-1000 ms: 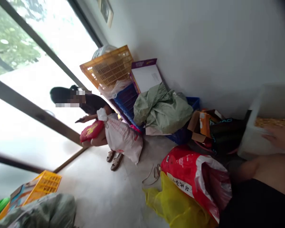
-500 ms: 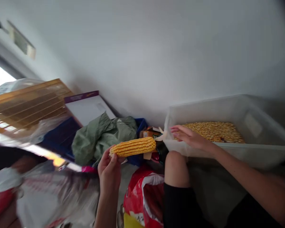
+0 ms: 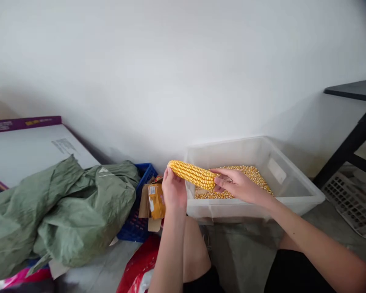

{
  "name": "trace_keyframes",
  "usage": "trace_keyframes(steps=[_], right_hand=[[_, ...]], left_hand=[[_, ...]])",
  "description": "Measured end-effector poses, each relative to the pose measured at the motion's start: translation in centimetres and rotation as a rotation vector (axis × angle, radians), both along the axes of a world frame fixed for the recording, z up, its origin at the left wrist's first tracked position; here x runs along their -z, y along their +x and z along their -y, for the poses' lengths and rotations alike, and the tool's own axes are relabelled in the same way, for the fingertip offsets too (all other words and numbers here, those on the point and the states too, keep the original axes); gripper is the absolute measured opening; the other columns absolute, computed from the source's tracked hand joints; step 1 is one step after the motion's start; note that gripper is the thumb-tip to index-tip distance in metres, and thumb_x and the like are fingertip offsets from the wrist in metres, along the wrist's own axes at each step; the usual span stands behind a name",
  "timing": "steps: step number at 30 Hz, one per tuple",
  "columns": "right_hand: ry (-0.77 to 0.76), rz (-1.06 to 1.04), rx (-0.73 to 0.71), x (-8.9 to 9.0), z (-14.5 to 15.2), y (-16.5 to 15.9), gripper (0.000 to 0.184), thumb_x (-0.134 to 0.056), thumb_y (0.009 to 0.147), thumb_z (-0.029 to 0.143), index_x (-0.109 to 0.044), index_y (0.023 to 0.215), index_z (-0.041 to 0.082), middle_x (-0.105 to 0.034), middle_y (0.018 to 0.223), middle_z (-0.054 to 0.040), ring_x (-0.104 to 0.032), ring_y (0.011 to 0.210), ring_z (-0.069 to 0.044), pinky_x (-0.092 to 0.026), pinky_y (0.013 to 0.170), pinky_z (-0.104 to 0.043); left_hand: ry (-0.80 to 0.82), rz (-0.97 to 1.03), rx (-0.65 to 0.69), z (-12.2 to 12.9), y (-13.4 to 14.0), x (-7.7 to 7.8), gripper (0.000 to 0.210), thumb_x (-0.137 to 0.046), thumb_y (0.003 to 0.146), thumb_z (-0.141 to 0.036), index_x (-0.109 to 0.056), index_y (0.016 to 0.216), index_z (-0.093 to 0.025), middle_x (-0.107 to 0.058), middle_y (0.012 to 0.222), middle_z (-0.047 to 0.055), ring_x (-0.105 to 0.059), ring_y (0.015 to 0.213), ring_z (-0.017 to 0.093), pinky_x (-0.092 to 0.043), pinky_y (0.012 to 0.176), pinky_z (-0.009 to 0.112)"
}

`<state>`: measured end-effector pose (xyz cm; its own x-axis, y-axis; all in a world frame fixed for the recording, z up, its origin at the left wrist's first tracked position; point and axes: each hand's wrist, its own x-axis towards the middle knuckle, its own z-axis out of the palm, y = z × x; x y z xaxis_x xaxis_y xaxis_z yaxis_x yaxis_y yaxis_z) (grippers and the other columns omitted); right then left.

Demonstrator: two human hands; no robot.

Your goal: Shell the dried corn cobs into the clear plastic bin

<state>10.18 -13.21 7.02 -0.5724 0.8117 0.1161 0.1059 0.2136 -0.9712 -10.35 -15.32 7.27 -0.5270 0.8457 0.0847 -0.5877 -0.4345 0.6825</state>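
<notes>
A yellow ear of corn (image 3: 191, 173), full of kernels and without husk, is held nearly level between both hands. My left hand (image 3: 174, 190) is closed round its left end from below. At the right end, my right hand (image 3: 236, 185) grips the corn with thumb and fingers. Just behind and below the corn stands a translucent white plastic bin (image 3: 232, 148). Loose corn kernels (image 3: 253, 177) cover part of the bin's bottom.
To the left lies a crumpled green cloth (image 3: 88, 211) over a blue crate (image 3: 144, 175). An orange box (image 3: 156, 201) sits beside my left hand. A red bag (image 3: 140, 260) is below. At right are a black table frame (image 3: 344, 142) and a white basket (image 3: 350, 203).
My right hand has moved from over the bin onto the corn's right end. The corn has turned, its right end now lower. The view has swung right.
</notes>
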Motion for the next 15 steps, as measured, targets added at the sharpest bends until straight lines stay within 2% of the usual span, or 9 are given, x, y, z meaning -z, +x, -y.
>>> trace_keyframes(steps=[2, 4, 6, 9, 12, 15], right_hand=[[0.222, 0.170, 0.165, 0.2, 0.0, -1.0, 0.047, -0.044, 0.094, 0.048, -0.060, 0.125, 0.017, -0.071, 0.097, -0.0109, -0.067, 0.087, -0.025, -0.051, 0.079, -0.039], [0.382, 0.271, 0.261, 0.9, -0.1, -2.0, 0.045, -0.038, 0.097, 0.045, -0.064, 0.118, 0.017, -0.070, 0.104, -0.0125, -0.065, 0.095, -0.028, -0.048, 0.083, -0.041], [0.396, 0.288, 0.277, 1.7, -0.1, -2.7, 0.043, -0.037, 0.097, 0.044, -0.064, 0.117, 0.018, -0.069, 0.107, -0.0121, -0.064, 0.097, -0.028, -0.048, 0.084, -0.041], [0.317, 0.207, 0.249, 2.0, 0.4, -3.4, 0.042, -0.042, 0.095, 0.047, -0.059, 0.123, 0.020, -0.069, 0.097, -0.0090, -0.065, 0.085, -0.024, -0.051, 0.072, -0.036], [0.327, 0.103, 0.183, 1.2, 1.7, -4.5, 0.038, -0.046, 0.093, 0.045, -0.060, 0.121, 0.022, -0.068, 0.099, -0.0079, -0.065, 0.088, -0.023, -0.052, 0.073, -0.035], [0.382, 0.026, 0.117, 0.1, 4.1, -5.4, 0.027, -0.048, 0.093, 0.041, -0.064, 0.109, 0.025, -0.066, 0.103, -0.0068, -0.063, 0.093, -0.023, -0.052, 0.078, -0.035]], left_hand=[[-0.022, 0.097, -0.033, -1.7, 1.1, 0.4, 0.014, -0.061, 0.084, -0.031, -0.060, 0.088, -0.018, -0.065, 0.087, 0.002, -0.062, 0.080, 0.011, -0.048, 0.080, 0.025], [-0.025, 0.177, -0.039, -2.8, 2.0, 0.7, 0.015, -0.059, 0.085, -0.033, -0.058, 0.090, -0.019, -0.062, 0.084, 0.001, -0.061, 0.075, 0.011, -0.048, 0.076, 0.026], [-0.014, 0.209, -0.069, -3.3, 2.6, 0.9, 0.020, -0.060, 0.083, -0.037, -0.056, 0.093, -0.020, -0.061, 0.084, 0.001, -0.061, 0.072, 0.011, -0.048, 0.072, 0.026], [-0.039, 0.187, -0.050, -2.7, 3.0, 1.4, 0.034, -0.071, 0.072, -0.035, -0.052, 0.097, -0.022, -0.060, 0.083, -0.001, -0.063, 0.070, 0.012, -0.048, 0.068, 0.027], [-0.130, 0.210, -0.013, -1.4, 2.7, 1.7, 0.039, -0.075, 0.065, -0.025, -0.050, 0.093, -0.021, -0.060, 0.077, -0.002, -0.065, 0.070, 0.015, -0.048, 0.068, 0.028], [-0.168, 0.221, 0.008, 0.5, 1.0, 1.2, 0.034, -0.074, 0.064, -0.023, -0.051, 0.088, -0.018, -0.060, 0.073, 0.000, -0.064, 0.069, 0.015, -0.049, 0.070, 0.030]])
